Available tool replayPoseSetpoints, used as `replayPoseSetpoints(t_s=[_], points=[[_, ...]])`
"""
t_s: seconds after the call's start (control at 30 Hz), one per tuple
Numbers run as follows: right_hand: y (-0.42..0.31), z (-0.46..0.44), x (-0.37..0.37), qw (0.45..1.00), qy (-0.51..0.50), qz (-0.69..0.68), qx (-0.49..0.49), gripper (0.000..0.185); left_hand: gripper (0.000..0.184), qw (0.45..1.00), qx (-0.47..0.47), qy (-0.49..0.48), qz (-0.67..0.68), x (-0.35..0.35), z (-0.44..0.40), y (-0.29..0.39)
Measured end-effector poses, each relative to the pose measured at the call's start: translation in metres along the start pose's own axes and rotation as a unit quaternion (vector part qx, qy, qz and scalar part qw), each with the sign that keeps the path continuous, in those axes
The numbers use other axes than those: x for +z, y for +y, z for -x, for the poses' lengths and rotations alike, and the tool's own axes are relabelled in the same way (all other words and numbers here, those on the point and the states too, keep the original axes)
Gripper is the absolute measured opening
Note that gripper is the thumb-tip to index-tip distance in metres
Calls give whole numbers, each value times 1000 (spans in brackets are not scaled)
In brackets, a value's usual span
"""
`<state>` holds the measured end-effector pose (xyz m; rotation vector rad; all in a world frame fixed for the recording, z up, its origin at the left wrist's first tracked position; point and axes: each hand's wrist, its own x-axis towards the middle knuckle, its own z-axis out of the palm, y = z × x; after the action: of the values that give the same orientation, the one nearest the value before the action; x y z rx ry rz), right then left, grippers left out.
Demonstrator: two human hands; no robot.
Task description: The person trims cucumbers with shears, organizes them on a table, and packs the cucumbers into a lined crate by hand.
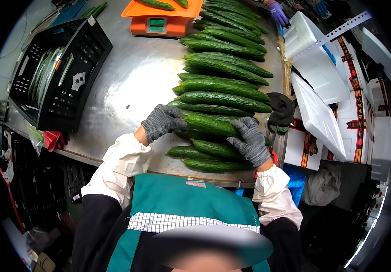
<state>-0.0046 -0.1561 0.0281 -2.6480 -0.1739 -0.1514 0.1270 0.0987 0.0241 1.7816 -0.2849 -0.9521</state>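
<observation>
Head view, clock positions being read from the held cucumber (211,125) with 12 at the frame's top. The left hand (163,121), gray-gloved, is holding the cucumber's 9 o'clock end in a narrow finger grip. The right hand (251,138), also gray-gloved, is gripping its 3 o'clock end, thumb on the near side. Just beside it, toward 6 o'clock, several loose cucumbers (216,166) are lying crosswise on the metal table (127,63). Toward 12 o'clock, a long row of cucumbers (229,65) is extending up the table. At 11 o'clock, an orange scale (140,27) is bearing further cucumbers (157,4). At 10 o'clock, a black crate (68,105) is standing tilted in the view, holding long items whose kind cannot be told. At 2 o'clock, white foam boxes (315,75) are standing beyond the table edge; at 1 o'clock, another person's purple glove (277,13) is showing.
</observation>
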Motion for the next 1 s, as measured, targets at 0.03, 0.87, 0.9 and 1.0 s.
replayPoseSetpoints(t_s=[0.03,0.87,0.9,1.0], points=[[-3,-7,-6,1000,-16,17,-10,45,11,1000,-1,0,0,-1,0,-1],[-10,-54,29,978,28,199,-66,51,12,928,194,142,-284,34,31,-46],[-9,-51,29,978,28,198,-64,51,12,925,204,141,-289,41,31,-50],[-10,-39,21,985,84,124,-83,52,17,906,236,124,-329,56,34,-56]])
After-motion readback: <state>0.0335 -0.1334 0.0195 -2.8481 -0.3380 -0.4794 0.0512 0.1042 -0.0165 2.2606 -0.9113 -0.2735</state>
